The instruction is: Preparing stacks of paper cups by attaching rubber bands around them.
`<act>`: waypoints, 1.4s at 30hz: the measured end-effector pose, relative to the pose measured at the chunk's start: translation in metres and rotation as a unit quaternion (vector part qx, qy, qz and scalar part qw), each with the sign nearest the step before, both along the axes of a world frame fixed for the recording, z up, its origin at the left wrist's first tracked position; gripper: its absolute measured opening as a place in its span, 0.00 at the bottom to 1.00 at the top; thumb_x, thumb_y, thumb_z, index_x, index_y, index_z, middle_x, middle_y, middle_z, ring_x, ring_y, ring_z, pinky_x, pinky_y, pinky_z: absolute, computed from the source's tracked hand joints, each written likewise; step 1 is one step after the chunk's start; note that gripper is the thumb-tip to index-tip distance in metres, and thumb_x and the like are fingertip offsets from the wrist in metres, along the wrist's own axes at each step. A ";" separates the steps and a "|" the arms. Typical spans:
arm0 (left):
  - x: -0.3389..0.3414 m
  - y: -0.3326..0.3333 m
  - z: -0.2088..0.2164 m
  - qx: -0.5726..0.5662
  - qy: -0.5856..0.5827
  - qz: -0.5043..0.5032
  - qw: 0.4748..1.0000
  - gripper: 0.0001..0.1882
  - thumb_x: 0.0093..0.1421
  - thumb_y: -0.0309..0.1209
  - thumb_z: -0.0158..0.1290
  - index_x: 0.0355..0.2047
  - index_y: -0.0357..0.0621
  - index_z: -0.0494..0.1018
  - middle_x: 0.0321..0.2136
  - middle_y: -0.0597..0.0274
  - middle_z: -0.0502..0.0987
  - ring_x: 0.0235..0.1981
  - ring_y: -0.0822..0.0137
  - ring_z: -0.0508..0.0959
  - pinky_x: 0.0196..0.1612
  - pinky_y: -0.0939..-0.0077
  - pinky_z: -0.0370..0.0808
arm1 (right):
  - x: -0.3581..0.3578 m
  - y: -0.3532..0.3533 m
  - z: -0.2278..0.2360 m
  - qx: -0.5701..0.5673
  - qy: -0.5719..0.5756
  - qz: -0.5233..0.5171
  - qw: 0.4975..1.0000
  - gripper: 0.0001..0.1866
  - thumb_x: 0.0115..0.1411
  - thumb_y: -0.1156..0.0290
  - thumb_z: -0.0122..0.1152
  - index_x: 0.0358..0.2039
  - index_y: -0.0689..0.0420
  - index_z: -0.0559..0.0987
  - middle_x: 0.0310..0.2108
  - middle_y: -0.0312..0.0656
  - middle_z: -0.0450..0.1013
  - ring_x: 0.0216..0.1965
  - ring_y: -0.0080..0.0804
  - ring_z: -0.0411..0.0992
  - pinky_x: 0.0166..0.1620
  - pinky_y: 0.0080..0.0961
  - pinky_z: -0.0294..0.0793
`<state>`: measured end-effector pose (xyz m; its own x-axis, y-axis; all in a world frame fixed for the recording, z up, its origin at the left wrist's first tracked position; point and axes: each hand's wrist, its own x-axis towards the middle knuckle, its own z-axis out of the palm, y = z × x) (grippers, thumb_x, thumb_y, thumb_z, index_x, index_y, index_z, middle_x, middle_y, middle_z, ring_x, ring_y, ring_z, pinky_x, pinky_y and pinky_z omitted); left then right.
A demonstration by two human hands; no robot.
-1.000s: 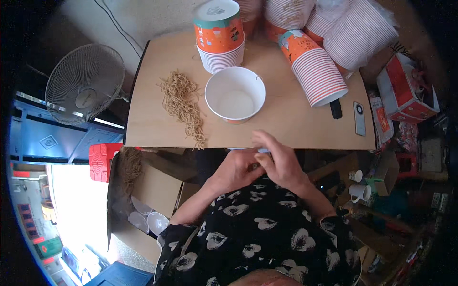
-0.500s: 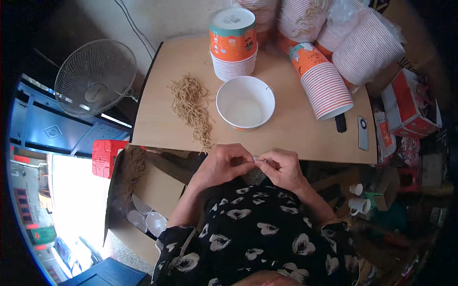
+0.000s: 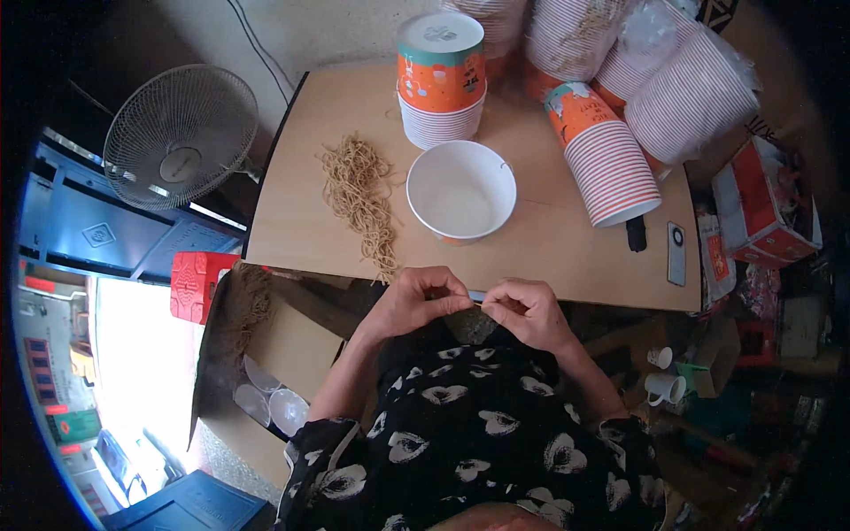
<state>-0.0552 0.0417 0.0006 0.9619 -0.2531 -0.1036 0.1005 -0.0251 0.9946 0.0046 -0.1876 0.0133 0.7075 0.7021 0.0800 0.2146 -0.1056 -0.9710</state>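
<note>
A person's hands meet at the near edge of a desk (image 3: 549, 270), the left hand (image 3: 421, 298) and right hand (image 3: 529, 311) each with thumb and forefinger pinched closed; what, if anything, they grip is too small to tell. Just beyond them stands an upright white tub (image 3: 432, 188), its open mouth facing up, with tan strands (image 3: 356, 188) heaped to its left. A tub stack (image 3: 441, 87) rises behind it, while a tipped stack (image 3: 613, 168) and a phone (image 3: 676, 252) lie at right.
</note>
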 end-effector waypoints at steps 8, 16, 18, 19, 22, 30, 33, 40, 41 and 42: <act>0.001 -0.001 -0.020 -0.071 0.050 0.007 0.996 0.05 0.61 0.27 0.59 0.35 0.37 0.78 0.28 0.72 0.78 0.30 0.82 0.73 0.34 0.85 0.71 | 0.006 -0.006 -0.013 -0.015 0.089 0.029 0.996 0.04 0.61 0.75 0.60 0.31 0.62 0.76 0.22 0.28 0.68 0.23 0.11 0.62 0.26 0.15 0.62; 0.000 -0.001 -0.016 -0.016 0.058 0.024 0.998 0.05 0.61 0.26 0.59 0.35 0.37 0.78 0.28 0.72 0.78 0.30 0.82 0.73 0.33 0.85 0.71 | 0.010 -0.011 -0.025 -0.011 0.131 0.054 0.990 0.04 0.61 0.75 0.59 0.30 0.62 0.76 0.22 0.27 0.69 0.23 0.11 0.63 0.26 0.14 0.63; 0.001 -0.006 -0.010 0.026 0.040 0.032 0.998 0.05 0.61 0.26 0.59 0.34 0.37 0.78 0.27 0.72 0.77 0.29 0.82 0.72 0.32 0.85 0.70 | 0.009 -0.011 -0.026 -0.011 0.143 0.072 0.987 0.04 0.61 0.75 0.60 0.31 0.62 0.76 0.22 0.27 0.69 0.24 0.11 0.64 0.27 0.13 0.64; 0.002 -0.008 -0.010 0.035 0.010 0.036 0.999 0.05 0.61 0.26 0.59 0.34 0.37 0.78 0.25 0.72 0.77 0.28 0.82 0.72 0.31 0.84 0.70 | 0.008 -0.009 -0.026 -0.013 0.144 0.057 0.988 0.04 0.61 0.75 0.60 0.32 0.62 0.77 0.23 0.27 0.70 0.24 0.10 0.64 0.27 0.13 0.64; 0.003 -0.007 -0.005 0.080 -0.026 0.044 0.995 0.05 0.61 0.26 0.59 0.33 0.37 0.77 0.23 0.70 0.75 0.26 0.81 0.70 0.29 0.82 0.69 | 0.009 -0.011 -0.026 -0.020 0.153 0.022 0.988 0.05 0.61 0.74 0.62 0.34 0.63 0.79 0.23 0.27 0.71 0.24 0.10 0.64 0.27 0.12 0.64; 0.014 0.010 0.004 0.189 -0.120 0.121 0.967 0.04 0.56 0.23 0.61 0.32 0.38 0.80 0.28 0.60 0.80 0.30 0.68 0.79 0.35 0.74 0.77 | 0.062 -0.036 -0.021 -0.087 -0.026 -0.140 0.986 0.06 0.61 0.73 0.60 0.35 0.62 0.81 0.26 0.29 0.73 0.27 0.14 0.67 0.31 0.17 0.68; 0.039 0.045 0.006 0.389 -0.326 0.201 0.838 0.13 0.50 0.22 0.61 0.38 0.45 0.80 0.41 0.60 0.78 0.41 0.57 0.77 0.43 0.66 0.76 | 0.128 -0.037 0.027 -0.046 -0.258 -0.262 0.929 0.05 0.61 0.75 0.59 0.35 0.63 0.80 0.26 0.28 0.71 0.27 0.12 0.66 0.29 0.15 0.67; 0.071 0.071 -0.006 0.449 -0.368 0.122 0.805 0.16 0.51 0.25 0.61 0.42 0.47 0.78 0.52 0.60 0.74 0.51 0.54 0.72 0.51 0.63 0.74 | 0.086 0.083 0.126 0.176 -0.399 -0.113 0.893 0.07 0.59 0.76 0.64 0.39 0.58 0.80 0.25 0.32 0.75 0.23 0.12 0.67 0.26 0.14 0.68; 0.073 0.071 -0.006 0.440 -0.387 0.118 0.802 0.14 0.53 0.26 0.61 0.41 0.47 0.79 0.53 0.59 0.74 0.50 0.54 0.74 0.49 0.65 0.76 | 0.076 0.086 0.119 0.159 -0.382 -0.123 0.902 0.06 0.59 0.76 0.64 0.38 0.59 0.80 0.24 0.32 0.75 0.23 0.11 0.68 0.27 0.14 0.69; 0.073 0.070 -0.007 0.439 -0.385 0.120 0.802 0.14 0.53 0.26 0.61 0.41 0.47 0.79 0.53 0.59 0.74 0.50 0.54 0.74 0.49 0.65 0.76 | 0.071 0.090 0.105 0.143 -0.363 -0.131 0.911 0.06 0.59 0.77 0.64 0.38 0.60 0.79 0.24 0.32 0.75 0.24 0.11 0.68 0.28 0.15 0.70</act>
